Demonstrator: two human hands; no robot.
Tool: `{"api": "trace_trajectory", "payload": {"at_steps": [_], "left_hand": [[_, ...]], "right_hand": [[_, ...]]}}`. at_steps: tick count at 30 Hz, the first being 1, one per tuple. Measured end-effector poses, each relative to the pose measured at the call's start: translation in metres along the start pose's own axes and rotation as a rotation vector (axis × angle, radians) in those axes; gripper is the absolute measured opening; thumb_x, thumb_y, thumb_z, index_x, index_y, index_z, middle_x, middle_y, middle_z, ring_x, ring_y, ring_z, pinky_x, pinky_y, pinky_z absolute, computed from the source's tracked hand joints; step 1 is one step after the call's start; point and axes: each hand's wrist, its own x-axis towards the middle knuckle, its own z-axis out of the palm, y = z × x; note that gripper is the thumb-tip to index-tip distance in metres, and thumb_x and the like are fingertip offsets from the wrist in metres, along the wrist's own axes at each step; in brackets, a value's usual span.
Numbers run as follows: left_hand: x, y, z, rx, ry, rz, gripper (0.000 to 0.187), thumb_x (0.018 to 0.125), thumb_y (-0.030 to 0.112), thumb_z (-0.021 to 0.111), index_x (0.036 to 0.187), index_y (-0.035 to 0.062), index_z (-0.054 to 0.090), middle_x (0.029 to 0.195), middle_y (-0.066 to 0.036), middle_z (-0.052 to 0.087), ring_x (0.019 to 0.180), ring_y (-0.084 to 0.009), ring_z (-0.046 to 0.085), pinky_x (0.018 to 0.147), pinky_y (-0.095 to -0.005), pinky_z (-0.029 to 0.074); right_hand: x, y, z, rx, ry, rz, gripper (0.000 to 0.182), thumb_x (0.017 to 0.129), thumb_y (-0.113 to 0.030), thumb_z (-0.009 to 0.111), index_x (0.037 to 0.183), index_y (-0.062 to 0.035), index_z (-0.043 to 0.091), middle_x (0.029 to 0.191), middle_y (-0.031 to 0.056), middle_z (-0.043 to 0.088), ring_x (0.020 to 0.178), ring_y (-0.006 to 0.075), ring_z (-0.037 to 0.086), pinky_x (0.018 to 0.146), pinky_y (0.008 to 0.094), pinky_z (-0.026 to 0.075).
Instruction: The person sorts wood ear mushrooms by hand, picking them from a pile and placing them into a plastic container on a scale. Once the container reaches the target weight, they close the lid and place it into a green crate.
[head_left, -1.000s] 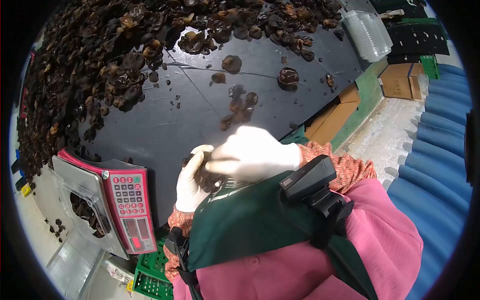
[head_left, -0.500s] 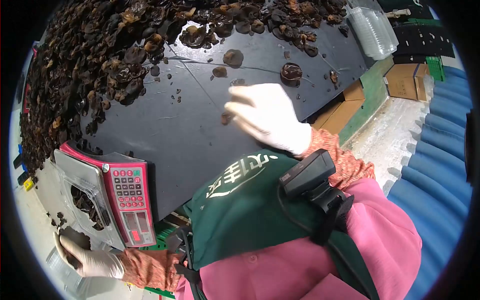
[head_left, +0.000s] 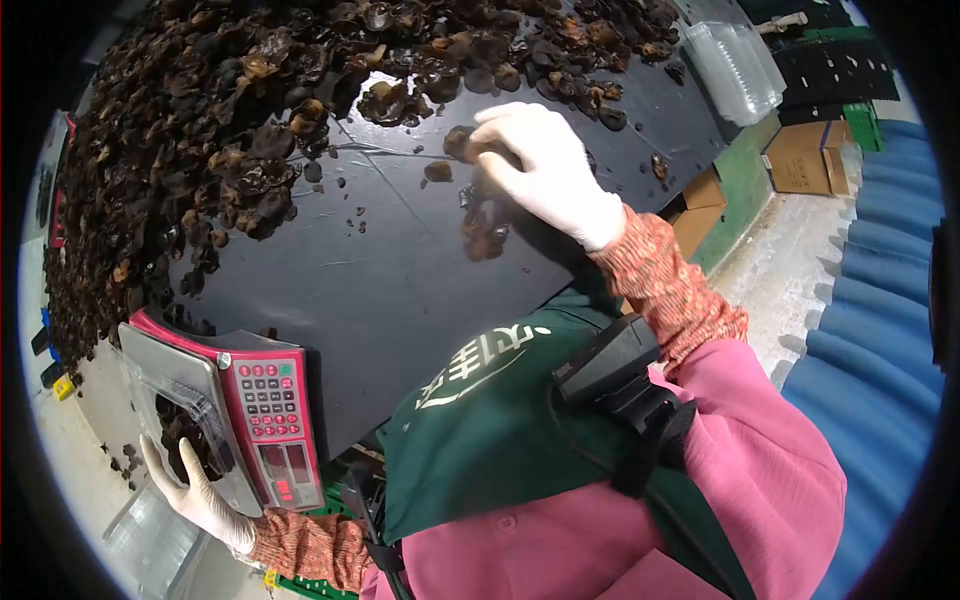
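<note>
Head view gives me two risks to weigh. The right hand [head_left: 545, 170] has its fingers curled at the edge of a round mushroom piece [head_left: 457, 143]; I cannot tell whether they pinch it or merely brush it. If the grip takes only that thin rim, I judge the piece could slip or tear, since it looks soft and damp and the glove covering the fingertips may be slick. A low sweep towards me could also drag the loose pieces [head_left: 484, 235] lying on the near side of that hand.

The left hand [head_left: 205, 505] is released, fingers spread, with nothing visible in its grasp. Its fingertips are at the near edge of the clear box [head_left: 200, 388], and I cannot tell whether they touch it. A knock there might tilt the box on the scale [head_left: 270, 400] or spill the dark mushrooms [head_left: 180, 425] inside; a resting finger might upset the reading.

As for where things lie, the round piece is right at the right hand's fingertips, on their left, on the dark bench [head_left: 380, 270]. A smaller piece [head_left: 438, 171] sits just beyond it, further left and slightly nearer me. The big heap [head_left: 230, 150] spreads ahead and to the left of the right hand. The box with its mushrooms lies just ahead of the left hand's fingers.
</note>
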Motion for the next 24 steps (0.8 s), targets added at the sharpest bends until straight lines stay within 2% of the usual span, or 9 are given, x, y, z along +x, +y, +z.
{"api": "trace_trajectory", "payload": {"at_steps": [4, 7, 9, 11, 14, 16, 17, 22, 24], "left_hand": [[-0.015, 0.033, -0.009, -0.028, 0.128, 0.014, 0.05, 0.097, 0.016, 0.064, 0.144, 0.0033, 0.051, 0.148, -0.013, 0.049, 0.139, -0.0247, 0.043, 0.118, -0.0395, 0.027], [-0.041, 0.064, -0.006, -0.302, 0.192, 0.057, 0.045, 0.1, 0.016, 0.059, 0.141, -0.0015, 0.052, 0.142, -0.016, 0.054, 0.132, -0.025, 0.05, 0.114, -0.0407, 0.035], [-0.056, 0.063, 0.02, -0.663, -0.178, 0.144, 0.041, 0.104, 0.024, 0.05, 0.131, -0.0059, 0.056, 0.127, -0.018, 0.063, 0.115, -0.0265, 0.061, 0.101, -0.0394, 0.048], [-0.067, 0.092, 0.072, -0.93, -0.552, -0.068, 0.05, 0.102, 0.034, 0.054, 0.128, -0.0081, 0.056, 0.115, -0.022, 0.066, 0.099, -0.028, 0.066, 0.087, -0.0369, 0.055], [-0.093, 0.107, 0.154, -1.5, -1.032, -0.605, 0.072, 0.101, 0.05, 0.049, 0.143, -0.0076, 0.041, 0.133, -0.031, 0.055, 0.108, -0.0368, 0.064, 0.088, -0.0477, 0.058], [-0.11, 0.1, 0.188, -1.928, -1.235, -1.002, 0.074, 0.1, 0.055, 0.049, 0.146, -0.0015, 0.04, 0.14, -0.023, 0.05, 0.109, -0.0361, 0.063, 0.089, -0.0531, 0.056], [-0.112, 0.138, 0.173, -1.618, -0.913, -1.265, 0.063, 0.101, 0.051, 0.05, 0.138, 0.0001, 0.051, 0.124, -0.016, 0.061, 0.098, -0.0301, 0.065, 0.077, -0.0442, 0.058], [-0.105, 0.069, 0.175, -1.626, -0.894, -1.019, 0.034, 0.104, 0.032, 0.053, 0.101, 0.0027, 0.07, 0.093, -0.012, 0.068, 0.074, -0.0215, 0.064, 0.056, -0.0309, 0.051], [-0.109, 0.058, 0.173, -1.627, -0.757, -0.919, 0.031, 0.104, 0.029, 0.053, 0.1, 0.0017, 0.069, 0.09, -0.014, 0.069, 0.069, -0.0225, 0.063, 0.055, -0.0307, 0.051]], "right_hand": [[0.009, 0.015, 0.029, -0.151, -0.037, -0.194, 0.015, 0.079, -0.015, 0.069, 0.092, -0.0103, 0.065, 0.106, 0.0073, 0.063, 0.089, 0.0297, 0.06, 0.081, 0.0398, 0.047], [0.011, 0.016, 0.028, -0.151, -0.121, -0.03, 0.013, 0.078, -0.013, 0.068, 0.091, -0.0103, 0.065, 0.1, 0.008, 0.062, 0.087, 0.0292, 0.061, 0.077, 0.0393, 0.049], [0.012, 0.012, 0.024, 0.074, -0.066, 0.106, 0.016, 0.077, -0.005, 0.066, 0.093, -0.0084, 0.065, 0.094, 0.0072, 0.062, 0.078, 0.0214, 0.063, 0.069, 0.0316, 0.051], [0.013, -0.019, 0.01, 0.202, -0.033, 0.152, 0.017, 0.078, -0.003, 0.064, 0.093, -0.0081, 0.066, 0.093, 0.0079, 0.061, 0.076, 0.02, 0.063, 0.067, 0.03, 0.051], [0.002, -0.069, 0.009, 0.186, -0.144, -0.077, 0.008, 0.078, -0.012, 0.062, 0.084, -0.0109, 0.067, 0.089, 0.0065, 0.063, 0.084, 0.0277, 0.06, 0.077, 0.04, 0.048], [-0.02, -0.09, 0.031, 0.156, -0.255, -0.236, 0.02, 0.08, -0.021, 0.067, 0.098, -0.0118, 0.066, 0.094, 0.0057, 0.063, 0.091, 0.0252, 0.06, 0.079, 0.0378, 0.046], [-0.019, -0.095, 0.029, 0.23, -0.392, -0.29, 0.029, 0.081, -0.024, 0.068, 0.107, -0.011, 0.065, 0.098, 0.0074, 0.063, 0.091, 0.0252, 0.061, 0.079, 0.0375, 0.047], [-0.022, -0.104, 0.07, 0.199, -0.092, -0.246, 0.036, 0.085, -0.023, 0.067, 0.115, -0.0041, 0.064, 0.118, 0.013, 0.065, 0.107, 0.028, 0.062, 0.094, 0.0426, 0.047], [-0.019, -0.106, 0.11, -0.038, -0.256, -0.297, 0.053, 0.088, -0.027, 0.064, 0.131, 0.0033, 0.055, 0.141, 0.0207, 0.052, 0.133, 0.0337, 0.048, 0.114, 0.05, 0.032]]}}
